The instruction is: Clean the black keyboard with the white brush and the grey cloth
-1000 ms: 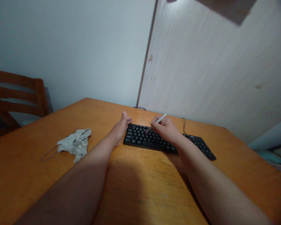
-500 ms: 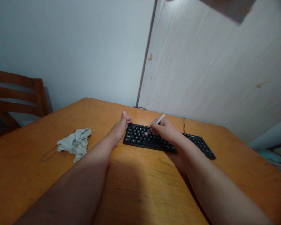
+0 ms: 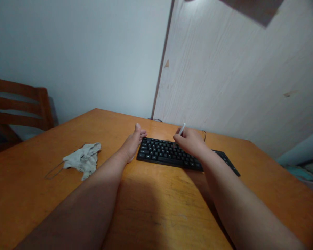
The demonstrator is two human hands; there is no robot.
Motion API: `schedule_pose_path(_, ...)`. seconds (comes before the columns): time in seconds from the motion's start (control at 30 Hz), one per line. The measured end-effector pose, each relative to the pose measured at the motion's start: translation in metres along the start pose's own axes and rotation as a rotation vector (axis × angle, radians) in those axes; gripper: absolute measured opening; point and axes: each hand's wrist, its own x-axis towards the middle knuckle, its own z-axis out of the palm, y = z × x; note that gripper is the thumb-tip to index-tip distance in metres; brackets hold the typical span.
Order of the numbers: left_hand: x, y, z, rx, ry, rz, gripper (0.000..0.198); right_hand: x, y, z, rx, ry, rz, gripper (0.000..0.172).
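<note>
A black keyboard [image 3: 161,151] lies on the wooden table, with its right part partly covered by my right hand and forearm. My right hand [image 3: 189,140] is closed round a small brush [image 3: 182,129] with a white handle. The handle points up and the bristle end is down at the keys, mostly hidden and blurred. My left hand [image 3: 133,141] rests on edge against the keyboard's left end, thumb up and fingers stretched out, with nothing in it.
A crumpled grey cloth [image 3: 83,159] with a loop of string lies on the table [image 3: 151,208] left of my left forearm. A wooden chair [image 3: 18,104] stands at the left. Behind the table are a wall and a pale panel [image 3: 224,76]. A thin cable [image 3: 204,134] runs behind the keyboard.
My right hand with the brush has moved to the right along the keyboard, and the brush handle stands more upright. My left hand has stayed at the keyboard's left end.
</note>
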Motion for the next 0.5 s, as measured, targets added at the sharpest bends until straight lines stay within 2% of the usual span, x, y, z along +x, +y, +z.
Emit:
schedule_pose_path(0.13, 0.0, 0.0, 0.001, -0.006, 0.007, 0.001, 0.095, -0.006, -0.014, 0.013, 0.412, -0.204, -0.019, 0.016)
schedule_pose_path(0.23, 0.001, 0.001, 0.001, -0.005, 0.006, 0.003, 0.096, -0.01, -0.018, 0.026, 0.542, -0.27, -0.006, 0.014)
schedule_pose_path(0.37, 0.001, 0.001, 0.001, 0.003, 0.001, -0.002, 0.096, -0.01, -0.014, 0.034, 0.531, -0.318, 0.007, 0.012)
schedule_pose_path(0.5, 0.0, 0.001, 0.001, 0.005, -0.003, -0.004, 0.095, -0.004, -0.003, 0.031, 0.38, -0.275, -0.003, 0.011)
